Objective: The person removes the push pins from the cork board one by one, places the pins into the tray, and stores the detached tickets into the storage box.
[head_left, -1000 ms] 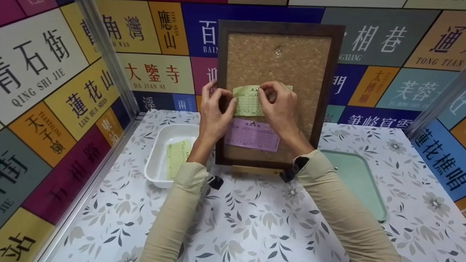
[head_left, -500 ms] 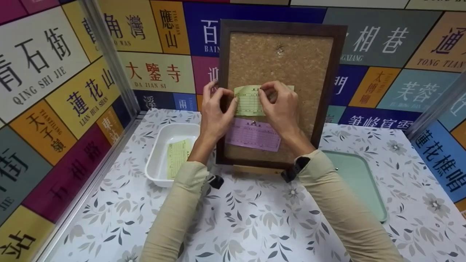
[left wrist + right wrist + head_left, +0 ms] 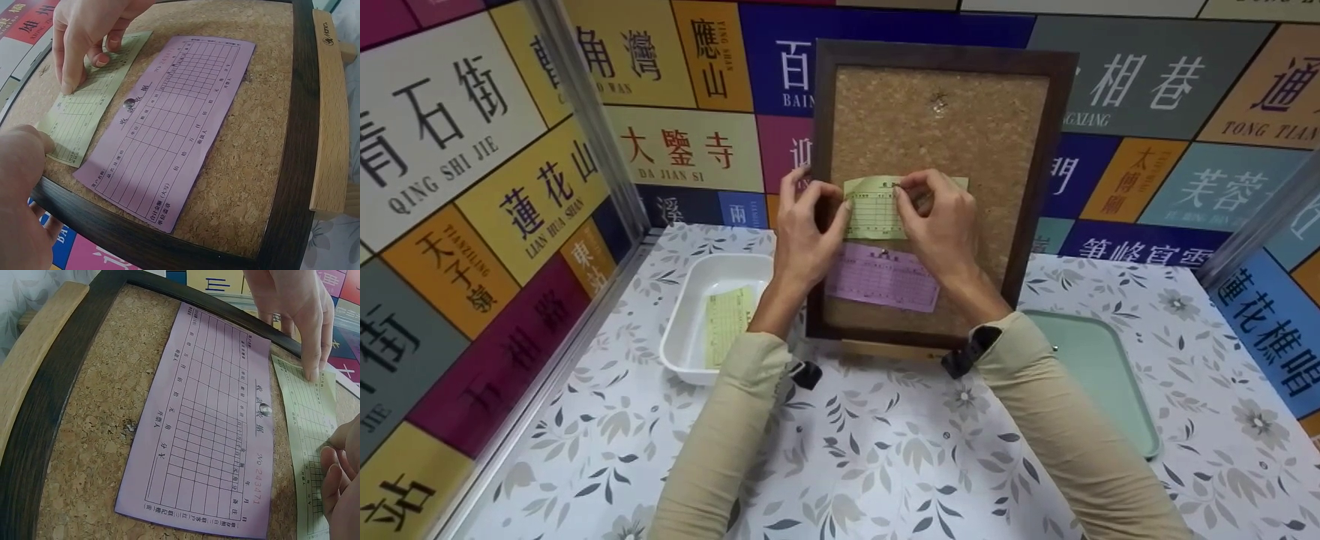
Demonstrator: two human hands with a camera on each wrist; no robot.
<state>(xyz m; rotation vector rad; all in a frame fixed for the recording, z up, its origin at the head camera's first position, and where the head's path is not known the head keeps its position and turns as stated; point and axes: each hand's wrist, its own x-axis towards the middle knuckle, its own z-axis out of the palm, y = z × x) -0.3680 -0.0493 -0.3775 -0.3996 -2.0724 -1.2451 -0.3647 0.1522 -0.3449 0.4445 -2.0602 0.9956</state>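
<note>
A yellow-green receipt slip (image 3: 874,214) lies against a dark-framed cork board (image 3: 930,142). My left hand (image 3: 808,232) holds the slip's left edge between thumb and forefinger, its other fingers beyond the board's frame in the left wrist view. With thumb and forefinger, my right hand (image 3: 943,217) pinches a small thumbtack at the slip's top edge. The fingertips mostly hide that tack. Below, a purple receipt (image 3: 881,281) hangs on the cork, fixed by a silvery thumbtack (image 3: 129,103) near its top middle.
Left of the board stands a white tray (image 3: 669,341) with another yellow receipt (image 3: 726,326) in it. A green tray (image 3: 1102,382) lies at the right, partly under my right sleeve. The board rests on a wooden stand (image 3: 329,112). Lettered panels rise behind.
Both hands stay in nearly the same place on the yellow receipt. The whole head view has shifted very slightly.
</note>
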